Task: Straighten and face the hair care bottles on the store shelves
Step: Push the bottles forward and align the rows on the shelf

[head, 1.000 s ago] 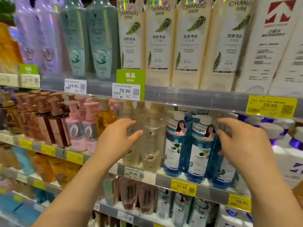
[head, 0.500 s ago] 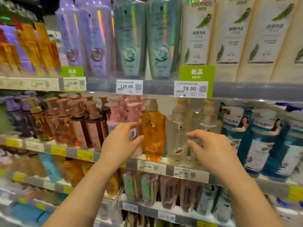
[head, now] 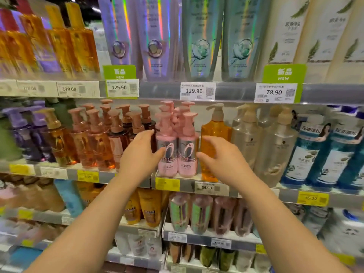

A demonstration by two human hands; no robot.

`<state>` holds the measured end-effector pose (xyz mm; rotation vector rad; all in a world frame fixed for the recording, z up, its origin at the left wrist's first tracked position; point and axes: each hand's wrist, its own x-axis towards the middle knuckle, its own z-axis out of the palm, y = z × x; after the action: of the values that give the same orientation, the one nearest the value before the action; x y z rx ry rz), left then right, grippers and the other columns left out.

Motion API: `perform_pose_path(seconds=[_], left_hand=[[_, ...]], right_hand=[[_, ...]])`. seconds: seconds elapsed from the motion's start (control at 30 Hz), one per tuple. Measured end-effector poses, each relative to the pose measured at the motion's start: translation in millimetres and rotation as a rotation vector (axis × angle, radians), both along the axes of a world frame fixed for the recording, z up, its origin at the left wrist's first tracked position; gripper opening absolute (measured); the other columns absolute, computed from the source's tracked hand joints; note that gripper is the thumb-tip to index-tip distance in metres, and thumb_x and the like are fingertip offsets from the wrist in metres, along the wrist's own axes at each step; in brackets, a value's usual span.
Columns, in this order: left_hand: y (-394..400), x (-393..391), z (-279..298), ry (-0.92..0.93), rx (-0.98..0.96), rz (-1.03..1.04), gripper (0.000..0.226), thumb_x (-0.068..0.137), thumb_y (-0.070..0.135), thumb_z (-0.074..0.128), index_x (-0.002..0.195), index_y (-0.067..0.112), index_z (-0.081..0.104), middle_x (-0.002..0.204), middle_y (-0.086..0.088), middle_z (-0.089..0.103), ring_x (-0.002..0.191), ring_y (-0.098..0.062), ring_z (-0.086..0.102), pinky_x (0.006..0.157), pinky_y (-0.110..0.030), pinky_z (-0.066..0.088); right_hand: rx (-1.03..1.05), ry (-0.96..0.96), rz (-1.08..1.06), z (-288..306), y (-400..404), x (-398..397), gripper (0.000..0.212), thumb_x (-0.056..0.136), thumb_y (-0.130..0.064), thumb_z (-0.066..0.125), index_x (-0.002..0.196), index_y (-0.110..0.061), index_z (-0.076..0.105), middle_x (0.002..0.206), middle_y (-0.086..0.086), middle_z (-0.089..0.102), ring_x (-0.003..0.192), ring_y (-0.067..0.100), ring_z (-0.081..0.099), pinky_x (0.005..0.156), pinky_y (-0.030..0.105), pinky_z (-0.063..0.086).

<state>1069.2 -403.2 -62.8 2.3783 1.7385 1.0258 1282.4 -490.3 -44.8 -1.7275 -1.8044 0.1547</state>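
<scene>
Our left hand (head: 139, 154) and right hand (head: 220, 156), fingers relaxed and grasping nothing, flanked two upright pink pump bottles (head: 177, 152) at the middle shelf (head: 254, 191) front, beside an orange bottle (head: 215, 138).

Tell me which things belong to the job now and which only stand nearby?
In the job: two pink pump bottles, left hand, right hand.

Only nearby: orange bottle, brown pump bottles, blue bottles, price tags.

grey metal shelving (head: 236, 91) (tiered) — price tags (head: 198, 91) on rails | green signs (head: 284, 73)
</scene>
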Motion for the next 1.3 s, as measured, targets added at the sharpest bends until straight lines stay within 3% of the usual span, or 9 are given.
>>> perform_pose_path(seconds=[0.1,0.2,0.3,0.4,0.53,0.73,0.93,1.1,1.3], left_hand=[[12,1,6,0.027,-0.025,-0.03,0.074,0.09,0.05,0.06,0.149,0.015,0.033,0.153,-0.004,0.039,0.137,-0.023,0.041,0.106,-0.039,0.039],[21,4,12,0.04,-0.058,-0.046,0.078,0.086,0.056,0.061,0.148,0.017,0.034,0.148,-0.006,0.045,0.131,-0.027,0.047,0.099,-0.039,0.044],[28,7,14,0.056,-0.121,-0.046,0.083,0.083,0.062,0.062,0.145,0.015,0.034,0.14,-0.009,0.054,0.123,-0.03,0.054,0.091,-0.04,0.049],[31,9,15,0.087,-0.119,-0.057,0.075,0.08,0.062,0.065,0.134,0.015,0.042,0.121,-0.009,0.065,0.106,-0.029,0.062,0.077,-0.039,0.053],[35,9,15,0.074,-0.065,-0.05,0.075,0.075,0.067,0.067,0.128,0.018,0.047,0.113,-0.005,0.068,0.098,-0.026,0.065,0.075,-0.042,0.055],[39,15,11,0.012,-0.01,-0.059,0.07,0.076,0.058,0.071,0.132,0.021,0.05,0.126,-0.002,0.063,0.112,-0.025,0.061,0.082,-0.036,0.051],[46,14,13,0.033,0.015,-0.04,0.07,0.07,0.065,0.071,0.125,0.024,0.057,0.12,0.002,0.065,0.107,-0.022,0.062,0.081,-0.038,0.054],[48,16,14,0.061,0.018,-0.031,0.072,0.065,0.069,0.072,0.119,0.024,0.057,0.113,0.003,0.065,0.1,-0.019,0.063,0.076,-0.039,0.056],[49,17,16,0.14,0.039,-0.005,0.067,0.071,0.066,0.07,0.121,0.024,0.054,0.107,0.002,0.067,0.095,-0.021,0.065,0.07,-0.037,0.055]], right_hand=[[0.016,-0.091,0.007,11,27,-17,0.068,0.097,-0.037,0.06,0.154,-0.014,0.031,0.155,0.006,0.042,0.139,0.022,0.043,0.111,0.033,0.036],[-0.021,-0.09,-0.032,15,52,-31,0.076,0.096,-0.036,0.061,0.153,-0.005,0.021,0.138,0.015,0.054,0.12,0.031,0.058,0.093,0.04,0.05],[-0.053,-0.092,-0.116,13,72,-43,0.079,0.098,-0.039,0.057,0.15,0.005,0.017,0.115,0.019,0.066,0.101,0.032,0.066,0.073,0.035,0.053],[-0.07,-0.086,-0.161,12,81,-50,0.098,0.097,-0.035,0.061,0.154,0.004,-0.01,0.121,0.023,0.062,0.105,0.035,0.064,0.077,0.036,0.051],[-0.044,-0.217,-0.143,4,82,-55,0.061,0.093,-0.033,0.067,0.136,-0.01,0.031,0.126,0.025,0.051,0.103,0.042,0.062,0.071,0.036,0.046],[0.007,-0.484,-0.15,-5,78,-47,0.046,0.095,-0.039,0.062,0.133,-0.021,0.043,0.117,0.017,0.053,0.089,0.037,0.066,0.057,0.035,0.043],[0.05,-0.456,-0.189,-12,83,-50,0.028,0.099,-0.031,0.056,0.125,-0.025,0.048,0.11,0.011,0.056,0.083,0.031,0.067,0.051,0.032,0.038],[0.027,-0.4,-0.182,-9,88,-52,0.029,0.101,-0.029,0.053,0.128,-0.026,0.048,0.108,0.012,0.059,0.093,0.033,0.065,0.058,0.033,0.041],[0.011,-0.387,-0.155,0,90,-47,0.031,0.095,-0.032,0.065,0.121,-0.021,0.053,0.103,0.01,0.063,0.095,0.031,0.064,0.06,0.033,0.044]])
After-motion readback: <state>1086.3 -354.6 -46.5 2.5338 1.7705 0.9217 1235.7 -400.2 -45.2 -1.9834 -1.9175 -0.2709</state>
